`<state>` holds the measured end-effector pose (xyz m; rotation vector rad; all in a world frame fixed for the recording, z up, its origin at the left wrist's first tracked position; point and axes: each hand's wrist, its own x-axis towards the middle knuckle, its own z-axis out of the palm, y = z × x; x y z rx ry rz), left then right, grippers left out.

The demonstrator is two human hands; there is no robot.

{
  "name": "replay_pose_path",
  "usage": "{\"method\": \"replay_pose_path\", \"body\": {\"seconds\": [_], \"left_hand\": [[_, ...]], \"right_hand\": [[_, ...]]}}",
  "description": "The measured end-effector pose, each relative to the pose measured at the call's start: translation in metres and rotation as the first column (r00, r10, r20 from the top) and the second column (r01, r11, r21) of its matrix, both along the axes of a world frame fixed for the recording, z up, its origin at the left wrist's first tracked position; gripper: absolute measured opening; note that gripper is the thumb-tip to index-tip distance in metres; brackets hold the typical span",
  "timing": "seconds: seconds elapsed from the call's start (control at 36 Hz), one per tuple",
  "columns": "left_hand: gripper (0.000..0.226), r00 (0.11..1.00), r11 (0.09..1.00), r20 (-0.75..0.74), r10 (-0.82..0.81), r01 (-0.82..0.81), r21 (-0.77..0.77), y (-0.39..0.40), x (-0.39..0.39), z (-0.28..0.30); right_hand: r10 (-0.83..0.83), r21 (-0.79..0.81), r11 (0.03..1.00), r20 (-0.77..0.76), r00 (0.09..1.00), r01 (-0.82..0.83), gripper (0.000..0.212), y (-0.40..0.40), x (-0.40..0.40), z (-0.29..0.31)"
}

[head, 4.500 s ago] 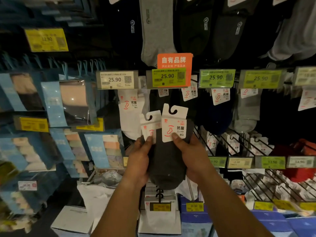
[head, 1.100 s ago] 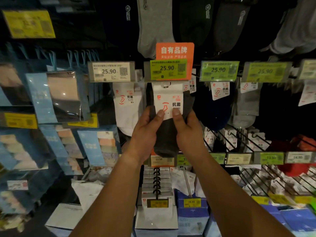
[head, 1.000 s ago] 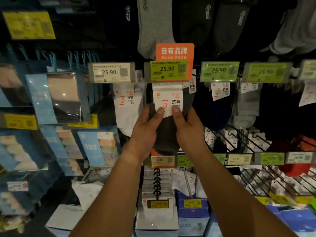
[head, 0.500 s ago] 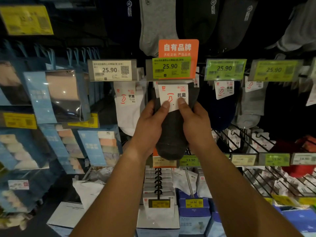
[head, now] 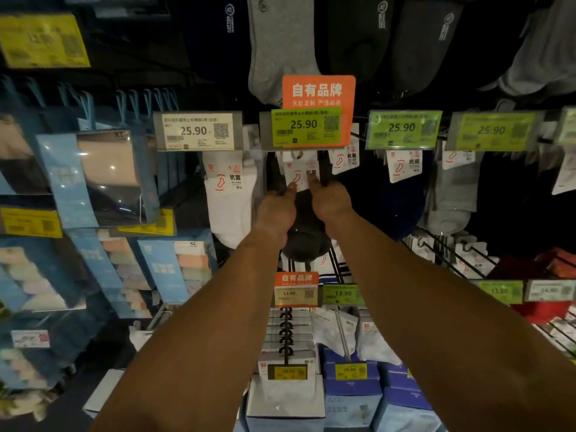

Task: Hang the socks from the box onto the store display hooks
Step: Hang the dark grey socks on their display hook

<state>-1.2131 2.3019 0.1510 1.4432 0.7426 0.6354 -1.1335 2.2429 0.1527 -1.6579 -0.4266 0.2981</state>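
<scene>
Both arms up at the sock wall. My left hand (head: 276, 212) & right hand (head: 332, 202) each pinch the dark gray sock pair (head: 307, 241) by its white header card (head: 300, 173), thumbs on the card's lower edge, other fingers curled behind. Card sits just under the green 25.90 price tag (head: 307, 127) w/ the orange brand sign (head: 318, 90); can't tell if it's on the hook. White sock pair (head: 229, 194) hangs just left.

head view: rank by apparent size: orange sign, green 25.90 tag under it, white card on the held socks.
1. orange sign, though the tag covers its lower part.
2. green 25.90 tag.
3. white card, smallest; it sits farther back, partly hidden, so true size is unsure.
</scene>
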Motion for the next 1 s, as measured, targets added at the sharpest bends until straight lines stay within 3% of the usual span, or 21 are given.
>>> {"method": "replay_pose_path", "body": {"seconds": [0.11,0.19,0.36,0.53,0.72,0.86,1.0], "left_hand": [[0.032,0.998,0.994,0.044,0.040,-0.045,0.097,-0.004,-0.006,-0.012],[0.030,0.995,0.996,0.099,0.030,-0.037,0.078,-0.010,-0.015,-0.024],[0.014,0.957,0.997,0.280,-0.076,0.069,0.037,-0.020,-0.046,-0.047],[0.014,0.920,0.989,0.367,-0.136,0.107,0.099,-0.032,-0.062,-0.040],[0.013,0.890,0.989,0.444,-0.101,0.042,0.141,-0.041,-0.066,-0.041],[0.019,0.867,0.977,0.474,-0.154,0.062,0.203,-0.040,-0.070,-0.044],[0.017,0.842,0.974,0.512,-0.167,0.060,0.219,-0.042,-0.072,-0.034]], "right_hand": [[-0.001,0.049,0.999,0.049,0.999,-0.001,0.040,-0.006,-0.010,-0.010],[0.009,0.098,0.995,0.062,0.998,-0.015,0.037,-0.015,-0.022,-0.019],[0.074,0.236,0.966,0.143,0.987,-0.106,0.012,-0.044,-0.046,-0.038],[0.071,0.342,0.931,0.170,0.983,-0.126,0.010,-0.063,-0.062,-0.032],[0.078,0.389,0.909,0.197,0.977,-0.151,0.026,-0.062,-0.064,-0.031],[0.107,0.425,0.885,0.207,0.972,-0.188,0.015,-0.064,-0.068,-0.032],[0.126,0.467,0.851,0.258,0.958,-0.238,0.022,-0.067,-0.070,-0.022]]}}
